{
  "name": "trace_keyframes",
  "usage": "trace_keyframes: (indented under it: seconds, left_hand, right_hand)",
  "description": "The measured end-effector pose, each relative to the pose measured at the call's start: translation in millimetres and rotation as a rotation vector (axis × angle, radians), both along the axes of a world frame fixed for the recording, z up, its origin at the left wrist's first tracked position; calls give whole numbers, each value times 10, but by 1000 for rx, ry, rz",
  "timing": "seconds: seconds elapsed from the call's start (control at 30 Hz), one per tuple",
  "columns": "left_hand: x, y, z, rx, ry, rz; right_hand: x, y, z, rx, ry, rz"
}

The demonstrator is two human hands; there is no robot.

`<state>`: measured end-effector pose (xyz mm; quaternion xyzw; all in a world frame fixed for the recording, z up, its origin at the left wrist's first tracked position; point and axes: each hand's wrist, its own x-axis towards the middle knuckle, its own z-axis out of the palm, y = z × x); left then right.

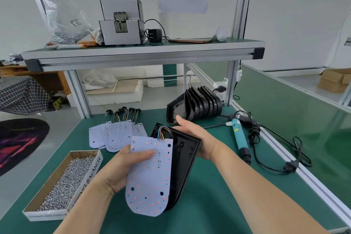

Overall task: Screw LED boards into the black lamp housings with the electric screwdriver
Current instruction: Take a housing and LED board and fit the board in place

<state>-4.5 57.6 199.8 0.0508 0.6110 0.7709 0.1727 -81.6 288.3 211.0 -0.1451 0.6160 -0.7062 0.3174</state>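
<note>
The left hand (123, 169) grips a white board (150, 180) by its left edge. Its thumb is pressed flat across the dotted face and its fingers are hidden behind. The board is tilted with its rounded end at 6 o'clock, and it covers the left part of an open black housing (185, 159). The right hand (197, 138) holds that housing from 3 o'clock, wrapped over its far edge, with 1 finger reaching toward 12. A short bundle of coloured wires (164, 132) loops from the board's top edge into the housing. Both are held above the green table (218, 211).

At 11 o'clock, spare boards (115, 135) lie fanned flat, their wires trailing away toward 12. At 1 o'clock, a row of housings (201, 104) stands on edge, packed together. At 3 o'clock, the teal screwdriver (239, 138) lies on the table near the right hand but untouched, with its black cable (255, 133) bunched beside it. At 8 o'clock sits an open cardboard box (93, 173) full of screws (64, 184). At 12 o'clock, a raised shelf (144, 51) carries a grey machine (121, 24) and a clear bag (66, 19).
</note>
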Motion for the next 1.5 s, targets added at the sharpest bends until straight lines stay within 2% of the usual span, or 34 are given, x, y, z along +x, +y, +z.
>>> trace_keyframes:
  seconds: [0.07, 0.2, 0.33, 0.37, 0.4, 0.47, 0.5, 0.53, 0.6, 0.7, 0.73, 0.77, 0.83, 0.97, 1.1, 1.2, 1.33, 1.43, 1.5]
  left_hand:
    - [-4, 35, -7, 15, 9, 44]
    - [-19, 16, 63, -24, 2, 89]
    - [-38, 88, 142, -120, 25, 45]
    - [-40, 106, 153, -137, 29, 51]
    - [-42, 123, 154, -149, 32, 63]
    - [-46, 138, 132, -141, 17, 116]
    - [-50, 141, 113, -124, 4, 146]
    - [-54, 149, 90, -103, -7, 169]
    - [-55, 177, 56, -68, -20, 197]
    - [-46, 248, 35, -8, -39, 197]
    - [-35, 277, 32, 19, -46, 187]
    - [-21, 306, 26, 35, -45, 175]
    - [8, 364, -5, 14, -17, 169]
    - [80, 447, -93, -61, 59, 221]
    - [139, 499, -152, -69, 111, 260]
    - [193, 604, -189, -99, 198, 261]
    - [171, 654, -270, -104, 309, 400]
    - [136, 662, -336, -74, 325, 484]
    - [125, 677, -365, -61, 289, 517]
  right_hand:
    - [41, -45, -86, -20, 16, -110]
    - [76, -60, -194, 264, 253, -415]
    - [67, -37, -208, 349, 176, -430]
    - [91, -25, -168, 339, 218, -477]
    - [128, -6, -121, 336, 314, -580]
    - [264, 46, -76, 322, 606, -917]
    - [374, 53, -44, 255, 733, -1064]
    - [494, 42, -10, 224, 867, -1123]
    - [680, -14, -31, 390, 1065, -997]
    - [807, -107, -206, 861, 941, -659]
    - [814, -116, -248, 918, 864, -610]
    - [804, -127, -264, 871, 792, -589]
    - [789, -156, -229, 613, 654, -619]
    - [727, -201, -185, 173, 393, -808]
    - [786, -297, -155, -116, 227, -924]
    - [805, -361, -212, -202, 214, -991]
    - [778, -394, -195, -218, 246, -1041]
    - [770, -361, -213, -178, 285, -999]
    - [744, -334, -235, -213, 233, -950]
